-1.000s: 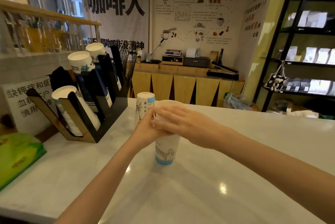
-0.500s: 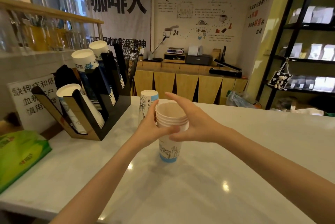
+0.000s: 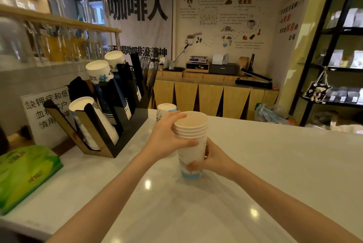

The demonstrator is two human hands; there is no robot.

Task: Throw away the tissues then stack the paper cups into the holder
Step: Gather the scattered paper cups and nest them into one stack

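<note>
Paper cups, nested upright, stood on the white surface near the holder. Left hand gripped the rims; right hand had dropped from the top to wrap the base, suggesting a lift.

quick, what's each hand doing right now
left hand: closed on the cup stack near its rims
right hand: closed on the cup stack near its base

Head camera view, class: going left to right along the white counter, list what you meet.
Green tissue pack → printed sign → cup holder → upside-down paper cup → stack of cups held in both hands.
</note>
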